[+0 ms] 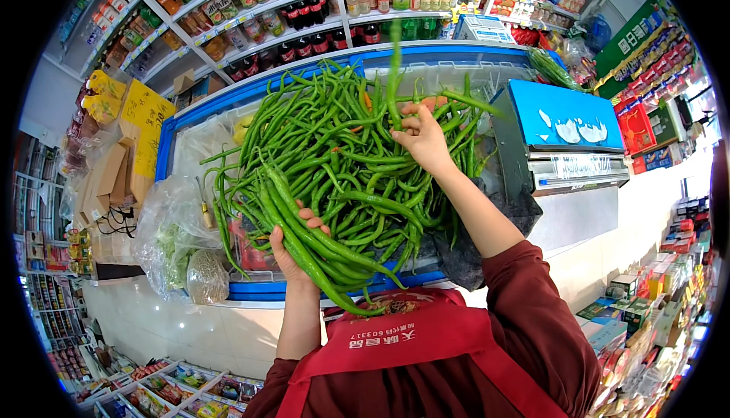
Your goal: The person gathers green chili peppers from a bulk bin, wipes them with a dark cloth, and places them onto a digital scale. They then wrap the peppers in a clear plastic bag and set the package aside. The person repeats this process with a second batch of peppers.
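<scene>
My left hand (293, 267) is wrapped around a bunch of long green chili peppers (311, 247), which lie lengthwise across the palm with their tips hanging towards my apron. Farther up, my right hand (425, 141) pinches a single green chili pepper (393, 84) between thumb and fingers; it points away from me and is blurred at its far end. Beneath both hands spreads a large heap of green chili peppers (365, 161), a few of them orange. The heap rests on a blue-framed chest freezer (256, 291), and dark cloth (465, 258) shows under its near right side.
A cling-film wrapping machine (576, 161) with a blue top stands right of the heap. At the left are a clear plastic bag (165, 235) with greens, a film-wrapped netted melon (208, 278) and cardboard (111, 181). Drink shelves (274, 19) line the far side.
</scene>
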